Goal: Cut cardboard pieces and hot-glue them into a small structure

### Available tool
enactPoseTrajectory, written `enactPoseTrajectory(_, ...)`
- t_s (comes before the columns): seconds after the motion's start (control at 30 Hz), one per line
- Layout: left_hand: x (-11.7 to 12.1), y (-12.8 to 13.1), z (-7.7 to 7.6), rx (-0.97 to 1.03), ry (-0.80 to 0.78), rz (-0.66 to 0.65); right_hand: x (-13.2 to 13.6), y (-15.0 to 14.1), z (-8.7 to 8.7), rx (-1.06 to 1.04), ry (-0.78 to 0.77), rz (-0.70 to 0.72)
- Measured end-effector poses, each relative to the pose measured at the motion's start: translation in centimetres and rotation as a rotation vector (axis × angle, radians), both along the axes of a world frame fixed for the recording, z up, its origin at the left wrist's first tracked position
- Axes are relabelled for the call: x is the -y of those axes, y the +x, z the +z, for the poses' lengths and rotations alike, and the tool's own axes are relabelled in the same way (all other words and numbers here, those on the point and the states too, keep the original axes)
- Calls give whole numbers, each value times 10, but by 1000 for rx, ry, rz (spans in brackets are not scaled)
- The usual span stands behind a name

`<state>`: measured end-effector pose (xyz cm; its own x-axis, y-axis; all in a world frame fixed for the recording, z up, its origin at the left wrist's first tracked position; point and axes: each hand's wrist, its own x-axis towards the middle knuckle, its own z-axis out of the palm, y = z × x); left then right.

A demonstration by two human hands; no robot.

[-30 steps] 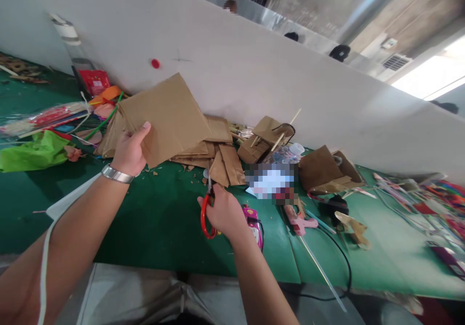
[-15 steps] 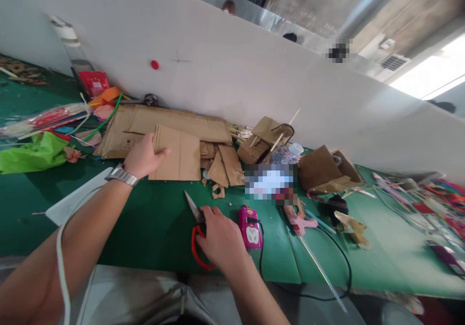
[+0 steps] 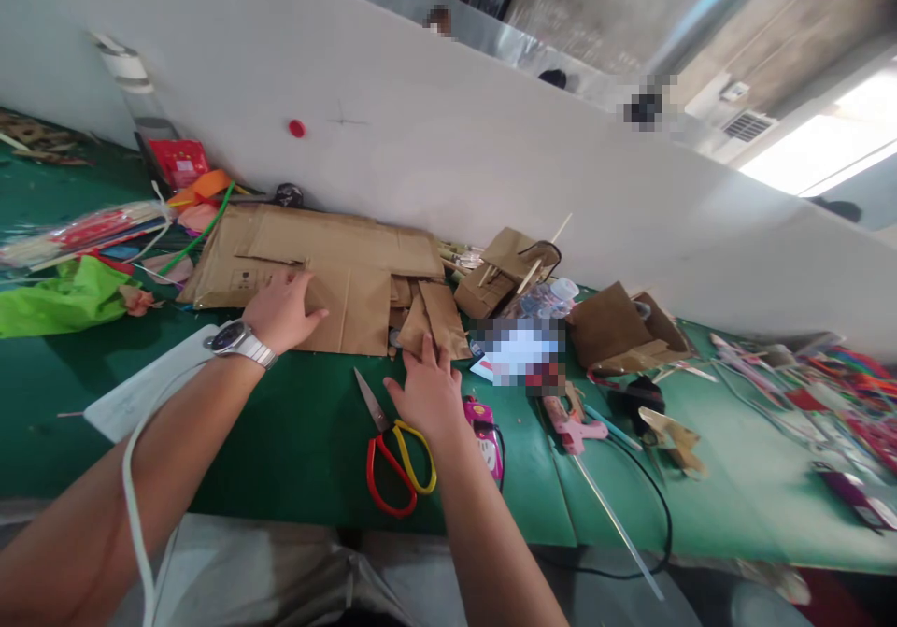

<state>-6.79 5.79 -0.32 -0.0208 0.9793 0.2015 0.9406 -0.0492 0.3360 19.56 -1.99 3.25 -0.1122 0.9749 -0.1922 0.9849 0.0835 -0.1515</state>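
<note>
My left hand (image 3: 284,311), with a watch on its wrist, rests on a square piece of cardboard (image 3: 350,305), fingers apart and thumb stretched out. Larger flat cardboard sheets (image 3: 343,235) lie behind that piece. My right hand (image 3: 427,393) is open, its fingers spread and their tips at the front edge of the small cardboard scraps (image 3: 445,314). Whether the fingertips touch the scraps, I cannot tell. Just left of my right wrist, scissors (image 3: 389,459) with one red and one yellow handle lie on the green table. A pink power strip (image 3: 483,435) is partly hidden behind my right forearm.
A pink glue gun (image 3: 578,429) with a long clear glue stick and a black cable lies to the right. Cardboard boxes (image 3: 623,333) stand behind it. A white board (image 3: 150,379) sits under my left forearm. A white partition (image 3: 448,141) borders the table's back.
My right hand has let go of the scissors and moved forward to the cardboard scraps. My left hand has flattened onto the cardboard piece, which now lies slightly lower in view.
</note>
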Motion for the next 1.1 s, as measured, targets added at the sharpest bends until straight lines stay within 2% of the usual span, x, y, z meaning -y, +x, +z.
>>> enactPoseTrajectory(0.07,0,2,-1,-7,69,-25,3,0,3,-24,47,15)
enactPoseTrajectory(0.13,1,6,0,15,147,-66,8,2,11,-80,165,28)
enactPoseTrajectory(0.33,10,25,17,278,305,-253,24,19,51,-438,688,138)
enactPoseTrajectory(0.43,13,29,22,441,289,-289,28,29,61,-624,868,18)
enactPoseTrajectory(0.5,13,30,23,634,221,-301,29,32,61,-805,837,-120)
enactPoseTrajectory(0.6,15,30,22,1059,-6,-383,30,31,51,-1111,637,-303)
enactPoseTrajectory(0.67,17,30,23,1247,-170,-461,29,28,43,-1256,516,-373)
enactPoseTrajectory(0.73,21,30,24,1325,-280,-486,28,26,35,-1357,465,-412)
enactPoseTrajectory(0.87,27,29,27,1407,-351,-481,23,27,25,-1454,463,-473)
enactPoseTrajectory(1.0,26,28,29,1489,-384,-479,19,29,27,-1514,421,-500)
enactPoseTrajectory(1.1,25,30,30,1623,-373,-457,18,25,32,-1701,352,-511)
